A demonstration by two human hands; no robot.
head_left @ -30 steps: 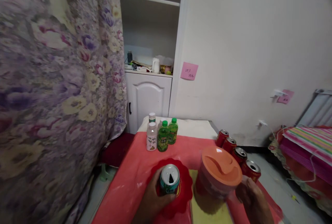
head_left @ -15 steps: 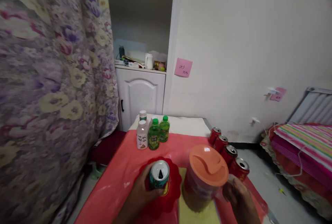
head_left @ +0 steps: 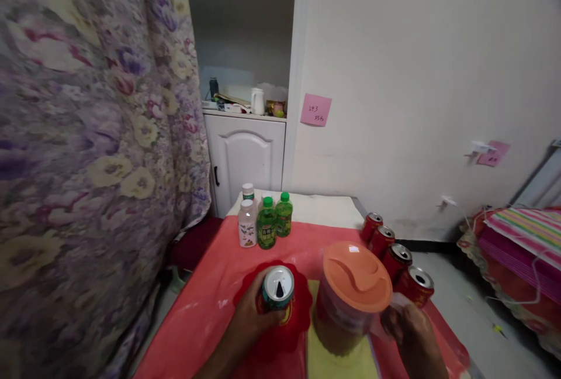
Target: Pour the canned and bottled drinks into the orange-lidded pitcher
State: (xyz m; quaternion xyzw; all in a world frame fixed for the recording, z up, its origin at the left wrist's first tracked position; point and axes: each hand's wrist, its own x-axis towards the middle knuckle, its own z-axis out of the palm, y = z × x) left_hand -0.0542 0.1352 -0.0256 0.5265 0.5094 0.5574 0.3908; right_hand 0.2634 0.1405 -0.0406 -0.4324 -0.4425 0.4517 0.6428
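My left hand (head_left: 256,309) is wrapped round a green-blue drink can (head_left: 279,287) with an opened top. The can is over a red scalloped plate (head_left: 301,303); whether it touches the plate I cannot tell. At the right, my right hand (head_left: 407,323) grips the handle of a clear plastic pitcher (head_left: 342,314) with an orange lid. Some brownish contents show low in the pitcher, which is upright above a yellow mat (head_left: 322,358).
Green-capped bottles (head_left: 267,227) and white-capped bottles (head_left: 248,227) stand together at the back left of the red-covered table (head_left: 197,303). Several red cans (head_left: 397,259) line the right edge. A floral curtain (head_left: 100,133) hangs at left, and a bed (head_left: 526,244) is at right.
The whole view has shifted slightly, so everything appears a little further right. Both hands keep their holds on the can and the pitcher.
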